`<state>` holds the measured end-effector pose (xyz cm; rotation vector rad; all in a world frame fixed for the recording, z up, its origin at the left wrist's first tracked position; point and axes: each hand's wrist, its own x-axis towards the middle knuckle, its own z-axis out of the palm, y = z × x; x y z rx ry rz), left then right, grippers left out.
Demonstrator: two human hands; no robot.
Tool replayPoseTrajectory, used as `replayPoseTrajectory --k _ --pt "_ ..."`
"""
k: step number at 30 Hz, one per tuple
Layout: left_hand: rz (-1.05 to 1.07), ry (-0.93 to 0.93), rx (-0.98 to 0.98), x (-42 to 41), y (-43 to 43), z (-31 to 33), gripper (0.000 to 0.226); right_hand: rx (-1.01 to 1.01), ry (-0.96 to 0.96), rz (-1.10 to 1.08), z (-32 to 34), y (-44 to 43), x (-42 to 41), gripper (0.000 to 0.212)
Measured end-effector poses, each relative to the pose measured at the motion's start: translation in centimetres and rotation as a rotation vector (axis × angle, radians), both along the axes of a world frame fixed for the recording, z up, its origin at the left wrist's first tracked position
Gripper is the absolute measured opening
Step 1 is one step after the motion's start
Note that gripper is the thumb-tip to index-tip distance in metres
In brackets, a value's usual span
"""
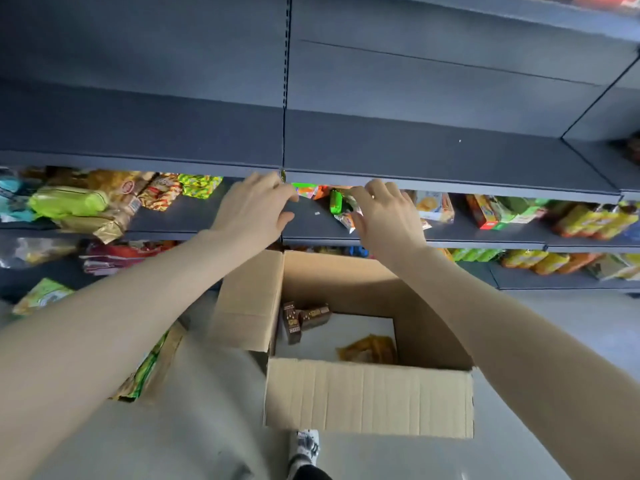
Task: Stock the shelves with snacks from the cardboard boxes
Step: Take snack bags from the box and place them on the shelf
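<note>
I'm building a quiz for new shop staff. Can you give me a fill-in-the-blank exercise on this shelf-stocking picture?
1. The cardboard box stands with its top ____.
2. The brown cartons lie in the box's far ____ corner.
3. The right hand hovers at a bright ____ packet on the shelf.
4. The left hand holds ____.
Missing words: open; left; green; nothing.

Left hand (pixel 254 206) spread over the shelf (pixel 194 216); right hand (pixel 384 216) among small snack packets (pixel 336 202). Below, an open cardboard box (pixel 367 396) holds brown cartons (pixel 304 318).
</note>
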<state>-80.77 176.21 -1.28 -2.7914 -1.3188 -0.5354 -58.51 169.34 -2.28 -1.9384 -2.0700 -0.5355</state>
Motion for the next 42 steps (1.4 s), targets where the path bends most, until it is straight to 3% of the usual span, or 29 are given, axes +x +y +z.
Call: replayPoseTrajectory --k 9,23,30,36,42 --pt "-0.029 0.034 -0.115 4.3 0.2 -6.4 0.027 -0.196 0.069 -0.068 -7.5 -1.1 5.0 0.031" --pt "0.072 0.114 -0.254 14.8 2.0 -15.7 0.03 -0.366 0.128 0.097 -15.1 4.4 16.4 0.03" --pt "0.086 0.11 -0.38 17.2 1.8 -21.1 0.027 -0.516 0.149 0.089 -21.3 4.9 18.7 0.041" --pt "0.104 0.114 -0.498 19.1 1.7 -30.1 0.027 -0.634 0.209 -0.014 -29.7 3.4 20.2 0.051" --pt "0.061 0.124 -0.655 23.4 1.0 -44.8 0.036 -0.91 0.284 -0.231 -43.1 0.8 23.1 0.048"
